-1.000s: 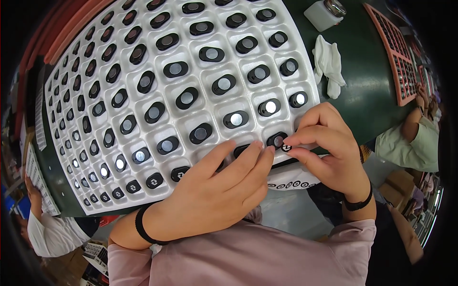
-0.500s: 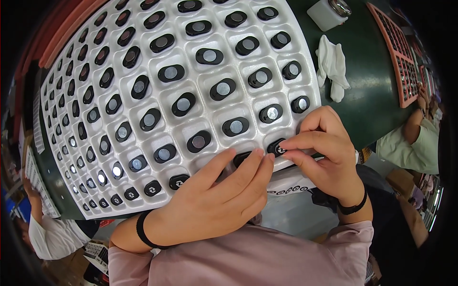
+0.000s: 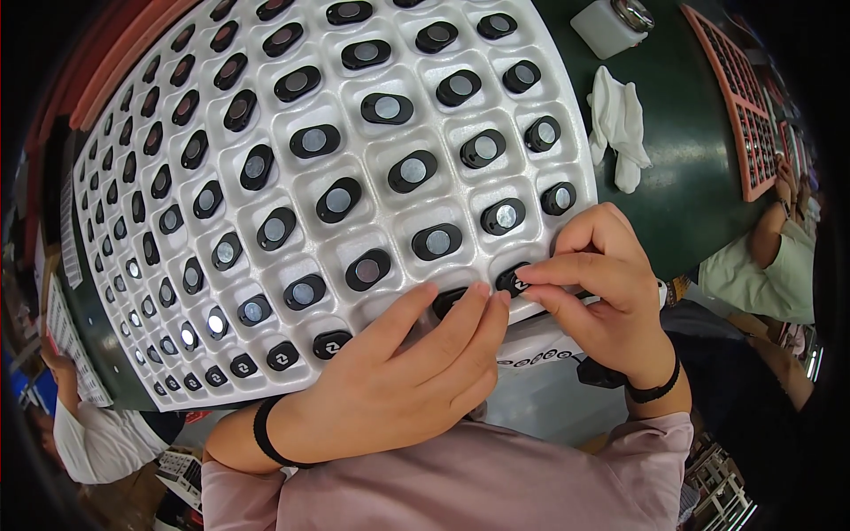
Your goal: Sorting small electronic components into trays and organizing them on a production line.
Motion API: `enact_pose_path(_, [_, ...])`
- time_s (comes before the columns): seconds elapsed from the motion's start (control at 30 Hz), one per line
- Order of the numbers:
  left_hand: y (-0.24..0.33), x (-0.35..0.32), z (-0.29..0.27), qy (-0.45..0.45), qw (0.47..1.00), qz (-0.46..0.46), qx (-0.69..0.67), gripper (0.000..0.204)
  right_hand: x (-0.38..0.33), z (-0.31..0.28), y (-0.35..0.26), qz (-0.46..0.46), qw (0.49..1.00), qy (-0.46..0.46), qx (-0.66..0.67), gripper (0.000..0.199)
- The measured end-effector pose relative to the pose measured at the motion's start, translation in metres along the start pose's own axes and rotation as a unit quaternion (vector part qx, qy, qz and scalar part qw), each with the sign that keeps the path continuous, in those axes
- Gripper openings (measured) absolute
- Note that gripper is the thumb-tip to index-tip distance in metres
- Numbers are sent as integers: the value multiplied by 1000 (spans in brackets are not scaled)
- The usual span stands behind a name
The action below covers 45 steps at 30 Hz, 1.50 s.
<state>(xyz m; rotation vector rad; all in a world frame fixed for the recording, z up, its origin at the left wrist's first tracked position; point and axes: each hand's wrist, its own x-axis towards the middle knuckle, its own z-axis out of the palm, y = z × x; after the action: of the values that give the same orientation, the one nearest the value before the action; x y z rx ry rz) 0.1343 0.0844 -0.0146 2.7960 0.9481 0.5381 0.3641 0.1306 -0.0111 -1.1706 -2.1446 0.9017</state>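
A white moulded tray [image 3: 305,181] holds rows of small black oval pieces, most with a round silvery disc on top. In the nearest row they show a white emblem instead, as on this oval piece [image 3: 282,356]. My right hand [image 3: 606,288] pinches one emblem-marked black piece [image 3: 512,280] between thumb and forefinger, at the tray's near right corner. Beside it, my left hand [image 3: 398,372] lies with fingers stretched over the near edge, tips touching or just above another black piece [image 3: 449,301]. That piece is partly hidden by the fingers.
On the dark green table [image 3: 682,133], right of the tray, lie a crumpled white cloth [image 3: 617,128] and a white bottle with a metal top [image 3: 611,26]. A salmon-coloured tray [image 3: 733,102] of small pieces stands farther right. Other people work at both sides, one sleeve [image 3: 761,270] at right.
The tray has shifted very slightly in view. Both hands stay almost in place, the right still pinching the same black piece.
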Motion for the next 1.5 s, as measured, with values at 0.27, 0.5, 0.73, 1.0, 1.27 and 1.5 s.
enact_pose_path(0.27, [-1, 6, -1, 4, 1000, 15, 15, 14, 1, 0, 0, -5, 1000, -1, -1, 27])
enact_pose_path(0.5, [-1, 9, -5, -12, 999, 23, 22, 17, 1, 1, 0, -6, 1000, 1, -2, 27])
enact_pose_path(0.73, [2, 11, -5, -17, 1000, 5, 22, 9, 0, 1, 0, -5, 1000, 4, -7, 27])
enact_pose_path(1.0, [3, 10, -7, -25, 999, 4, 23, 9, -9, -7, -6, -49, 998, -7, -35, 31])
enact_pose_path(1.27, [0, 6, -9, -34, 999, 20, 38, 16, -33, -7, -13, -126, 982, -60, -129, 33])
enact_pose_path(1.5, [5, 0, -5, -27, 1000, -15, -1, 11, -40, -5, -9, -152, 976, -40, -151, 24])
